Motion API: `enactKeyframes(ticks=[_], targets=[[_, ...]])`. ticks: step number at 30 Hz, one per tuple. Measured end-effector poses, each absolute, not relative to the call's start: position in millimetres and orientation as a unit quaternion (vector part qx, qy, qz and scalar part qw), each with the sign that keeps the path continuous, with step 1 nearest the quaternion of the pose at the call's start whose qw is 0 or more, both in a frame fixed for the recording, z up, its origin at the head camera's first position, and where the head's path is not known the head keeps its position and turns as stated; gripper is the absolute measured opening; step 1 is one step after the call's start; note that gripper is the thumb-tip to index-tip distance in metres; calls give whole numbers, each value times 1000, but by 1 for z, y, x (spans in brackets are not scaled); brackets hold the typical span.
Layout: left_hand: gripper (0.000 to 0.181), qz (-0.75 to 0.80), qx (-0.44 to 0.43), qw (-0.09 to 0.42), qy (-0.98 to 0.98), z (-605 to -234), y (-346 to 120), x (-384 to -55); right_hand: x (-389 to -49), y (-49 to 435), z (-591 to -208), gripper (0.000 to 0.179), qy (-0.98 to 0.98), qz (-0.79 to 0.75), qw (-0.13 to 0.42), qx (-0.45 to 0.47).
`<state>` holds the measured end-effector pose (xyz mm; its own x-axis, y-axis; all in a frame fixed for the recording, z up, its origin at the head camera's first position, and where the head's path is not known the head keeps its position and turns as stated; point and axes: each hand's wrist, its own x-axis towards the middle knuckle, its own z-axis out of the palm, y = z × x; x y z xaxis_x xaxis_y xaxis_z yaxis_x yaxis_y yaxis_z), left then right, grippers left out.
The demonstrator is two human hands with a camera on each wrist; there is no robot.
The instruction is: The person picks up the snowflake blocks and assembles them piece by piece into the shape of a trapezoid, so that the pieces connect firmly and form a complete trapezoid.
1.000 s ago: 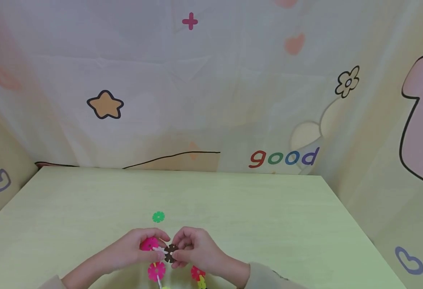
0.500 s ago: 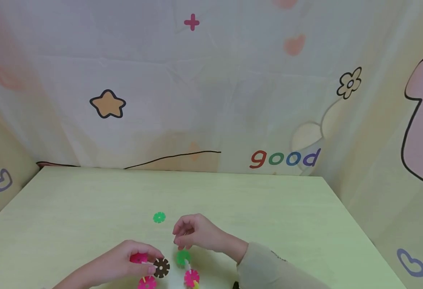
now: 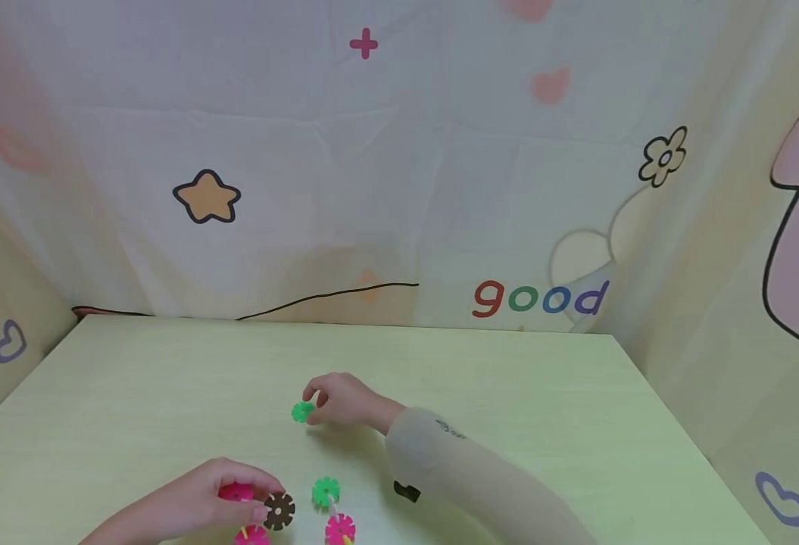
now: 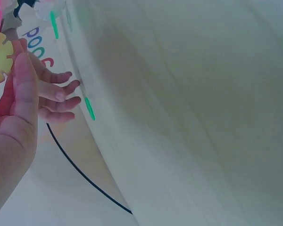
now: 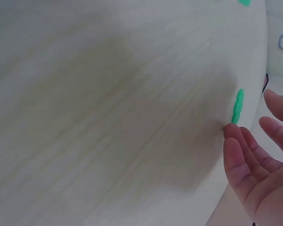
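My left hand holds a chain of linked plastic snowflake discs at the near edge of the view. A brown disc stands out at its fingertips, with a pink disc partly behind the fingers. In the left wrist view a yellow disc shows by that hand. Farther forward, my right hand reaches a loose green disc on the table. Its fingers are spread apart, with the fingertips right at the disc's edge in the right wrist view.
Between the arms lies a second green disc, joined through a white piece to a pink disc. The pale table meets a printed curtain at the back. A dark object shows under the right sleeve.
My right hand has let go of the brown disc and moved forward to the loose green disc. The left hand has drawn back to the left with the brown disc.
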<state>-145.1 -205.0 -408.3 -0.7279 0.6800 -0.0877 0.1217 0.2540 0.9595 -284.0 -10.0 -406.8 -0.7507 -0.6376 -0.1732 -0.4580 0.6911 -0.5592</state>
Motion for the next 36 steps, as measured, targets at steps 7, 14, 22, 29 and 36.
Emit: enactKeyframes(ticks=[7,14,22,29,36], targets=[[27,546,270,249,753,-410,-206,-145,-295,-26,-416,33,912,-218,178,-299],[28,549,274,254,748,-408,-209,-150,-297,-32,-418,26,925,-187,163,-289],[30,549,251,265,752,-407,-212,-157,-296,-29,-418,23,929,-173,140,-295],[31,545,237,243,767,-407,-210,-161,-291,-11,-417,19,924,-201,136,-297],[31,530,244,205,786,-407,-202,-169,-288,16,-417,13,909,-268,144,-287]])
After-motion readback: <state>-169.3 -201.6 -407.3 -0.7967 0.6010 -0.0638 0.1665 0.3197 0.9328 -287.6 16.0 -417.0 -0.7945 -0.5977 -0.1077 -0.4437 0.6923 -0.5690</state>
